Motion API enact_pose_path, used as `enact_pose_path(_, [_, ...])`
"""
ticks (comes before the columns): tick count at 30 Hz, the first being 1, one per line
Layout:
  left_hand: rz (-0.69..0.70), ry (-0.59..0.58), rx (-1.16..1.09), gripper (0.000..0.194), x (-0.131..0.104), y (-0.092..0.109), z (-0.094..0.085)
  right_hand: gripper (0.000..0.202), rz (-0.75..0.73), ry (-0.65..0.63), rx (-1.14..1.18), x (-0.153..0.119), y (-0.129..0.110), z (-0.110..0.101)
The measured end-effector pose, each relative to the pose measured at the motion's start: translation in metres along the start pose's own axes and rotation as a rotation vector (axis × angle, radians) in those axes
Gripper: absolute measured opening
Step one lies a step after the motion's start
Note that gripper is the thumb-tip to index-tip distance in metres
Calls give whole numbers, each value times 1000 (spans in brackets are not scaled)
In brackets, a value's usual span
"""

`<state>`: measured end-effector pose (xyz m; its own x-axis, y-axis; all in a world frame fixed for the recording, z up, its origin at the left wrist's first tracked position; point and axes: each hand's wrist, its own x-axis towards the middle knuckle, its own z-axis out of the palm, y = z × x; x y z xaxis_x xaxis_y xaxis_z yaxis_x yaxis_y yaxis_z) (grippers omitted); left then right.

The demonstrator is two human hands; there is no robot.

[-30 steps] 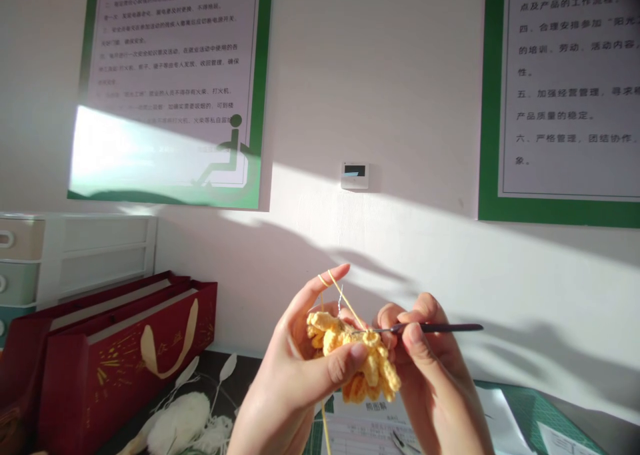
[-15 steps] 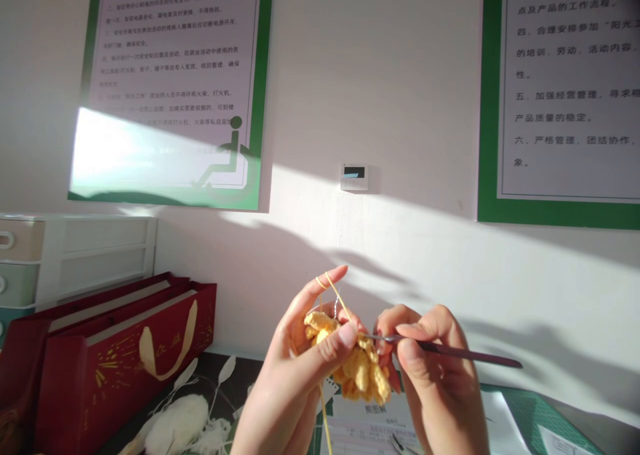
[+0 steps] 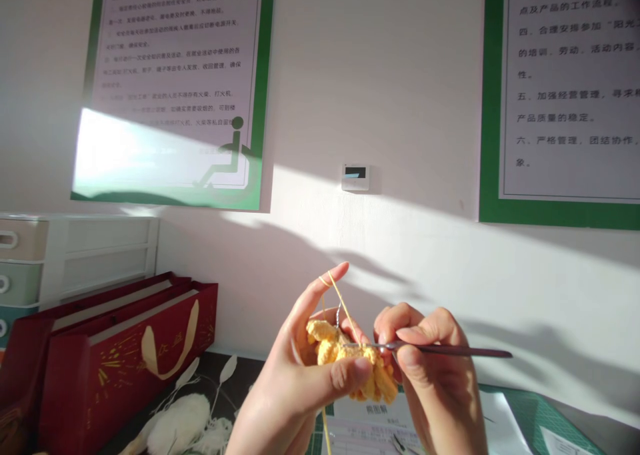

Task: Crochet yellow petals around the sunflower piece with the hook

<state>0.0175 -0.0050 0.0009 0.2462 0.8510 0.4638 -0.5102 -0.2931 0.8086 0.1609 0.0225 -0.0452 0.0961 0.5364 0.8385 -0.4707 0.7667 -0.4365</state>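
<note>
A ruffled yellow crochet piece (image 3: 330, 347) is pinched in my left hand (image 3: 295, 381), the thumb lying across its front. Yellow yarn (image 3: 340, 295) loops over the raised left index finger and runs down to the piece; another strand hangs below the hand. My right hand (image 3: 435, 361) grips a dark-handled crochet hook (image 3: 460, 351) between thumb and fingers. The hook's metal shaft lies over the top edge of the yellow piece, pointing left. A thin twisted white strand stands up behind the piece.
Red gift bags (image 3: 135, 355) and a drawer unit (image 3: 105, 248) stand at the left. Fluffy white yarn (image 3: 180, 421) lies near the bags. Under the hands are printed sheets (image 3: 365, 428) and a green cutting mat (image 3: 550, 408), with a metal tool partly visible. Posters hang on the wall.
The hook has shifted left across the piece and lies closer to level. My left thumb has moved lower and right, uncovering more of the piece's top edge.
</note>
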Motion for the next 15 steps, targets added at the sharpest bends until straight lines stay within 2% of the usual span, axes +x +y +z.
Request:
enact_pose_path(4, [-32,-35,8,101,1,0,-3,16,77,-1,110,0,2,1])
enact_pose_path(9, [-32,-74,3,91,1,-1,-5,17,148,49,156,0,1,6])
enact_pose_path(15, [-47,-54,-4,65,1,-2,-6,20,221,168,242,-3,-3,18])
